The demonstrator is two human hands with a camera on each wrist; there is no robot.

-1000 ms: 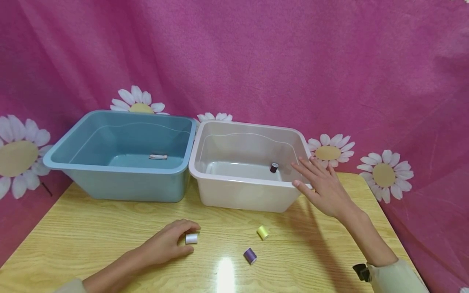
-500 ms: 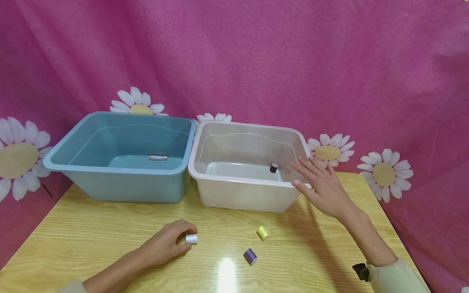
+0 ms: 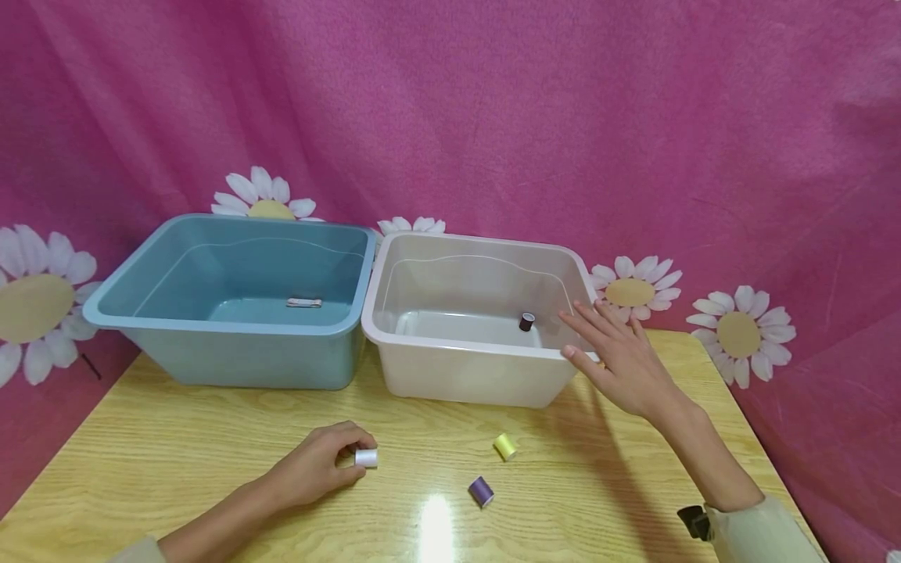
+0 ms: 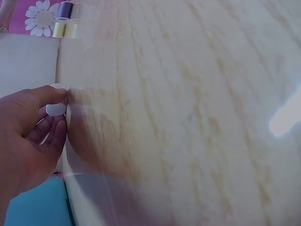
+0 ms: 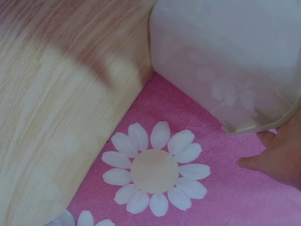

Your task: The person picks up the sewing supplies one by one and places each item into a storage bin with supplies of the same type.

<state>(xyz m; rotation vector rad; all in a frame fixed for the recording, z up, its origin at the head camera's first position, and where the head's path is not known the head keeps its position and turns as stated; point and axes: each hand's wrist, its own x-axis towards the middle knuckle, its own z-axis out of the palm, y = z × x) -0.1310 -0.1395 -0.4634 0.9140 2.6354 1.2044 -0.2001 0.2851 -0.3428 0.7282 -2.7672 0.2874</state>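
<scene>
In the head view my left hand (image 3: 320,463) pinches a white spool of thread (image 3: 367,458) between thumb and fingers, low at the table. The left wrist view shows the spool's round white end (image 4: 56,110) between the thumb and the curled fingers. My right hand (image 3: 622,363) lies with straight, spread fingers over the right rim of the off-white tub (image 3: 464,375). A yellow spool (image 3: 504,447) and a purple spool (image 3: 482,492) lie on the table, right of the left hand. Inside the off-white tub is a dark spool (image 3: 526,321).
A blue tub (image 3: 246,356) stands left of the off-white one, their rims side by side. On its floor lies a small whitish folded strip (image 3: 304,303). Behind the wooden table (image 3: 211,422) hangs a pink cloth (image 3: 493,117) with white daisies.
The left thumb and fingers have closed in on the white spool, which has shifted very slightly left. My right hand has stayed in place on the tub's rim.
</scene>
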